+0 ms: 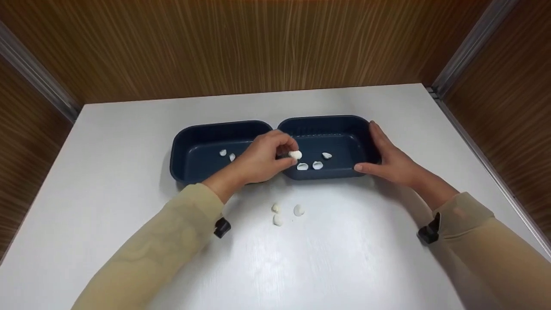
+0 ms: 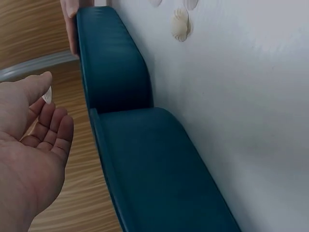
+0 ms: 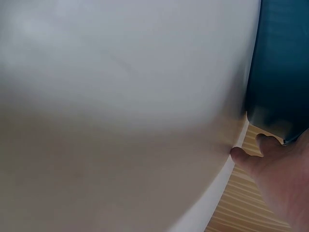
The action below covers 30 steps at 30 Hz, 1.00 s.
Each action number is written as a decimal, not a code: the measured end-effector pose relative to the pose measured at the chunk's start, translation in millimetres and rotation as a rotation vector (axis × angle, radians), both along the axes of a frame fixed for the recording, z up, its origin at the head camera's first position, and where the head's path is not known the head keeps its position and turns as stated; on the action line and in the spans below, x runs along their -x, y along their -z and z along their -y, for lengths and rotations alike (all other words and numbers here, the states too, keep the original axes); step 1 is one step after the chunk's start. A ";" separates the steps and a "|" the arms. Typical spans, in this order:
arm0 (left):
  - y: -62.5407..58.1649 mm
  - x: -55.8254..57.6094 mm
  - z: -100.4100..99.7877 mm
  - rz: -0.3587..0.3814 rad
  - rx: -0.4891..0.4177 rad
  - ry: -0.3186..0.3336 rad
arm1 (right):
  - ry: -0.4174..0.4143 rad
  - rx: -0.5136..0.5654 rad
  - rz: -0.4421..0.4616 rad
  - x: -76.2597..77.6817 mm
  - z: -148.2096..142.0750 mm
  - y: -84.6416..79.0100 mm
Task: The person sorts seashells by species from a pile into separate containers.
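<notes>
Between thumb and fingertips my left hand point(image 1: 264, 158) pinches a small white seashell point(image 1: 295, 154), held over the near left part of the right dark blue tray point(image 1: 331, 174). The same seashell point(image 2: 47, 95) shows edge-on in the left wrist view. Inside that tray lie three white shells point(image 1: 317, 165). My right hand point(image 1: 394, 162) rests against the tray's right end, its thumb at the near rim and its fingers straight along the outer side. In the right wrist view the right hand point(image 3: 280, 169) is beside the blue tray's wall point(image 3: 280, 63).
A second dark blue tray point(image 1: 174, 165) stands directly left, with white shells point(image 1: 223, 153) in it, partly hidden behind my left hand. Three pale shells point(image 1: 277, 220) lie on the white table point(image 1: 327, 258) in front. Wood-grain panels point(image 1: 258, 47) enclose the back and sides.
</notes>
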<state>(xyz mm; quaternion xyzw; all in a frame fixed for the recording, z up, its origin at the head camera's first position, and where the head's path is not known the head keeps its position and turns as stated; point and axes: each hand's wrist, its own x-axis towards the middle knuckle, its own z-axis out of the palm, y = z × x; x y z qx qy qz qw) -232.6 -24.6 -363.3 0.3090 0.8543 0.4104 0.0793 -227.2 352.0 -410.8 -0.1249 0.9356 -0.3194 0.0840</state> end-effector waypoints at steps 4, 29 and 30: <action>5.8 7.2 -7.9 0.009 0.024 -0.004 | 0.001 -0.008 0.004 -0.5 0.8 0.4; -2.9 -2.8 -13.9 -0.033 0.019 0.035 | 0.009 -0.027 0.022 -0.2 0.1 -1.5; -4.5 -5.4 -12.8 -0.036 0.008 0.044 | 0.007 -0.023 0.022 0.2 -0.1 -1.6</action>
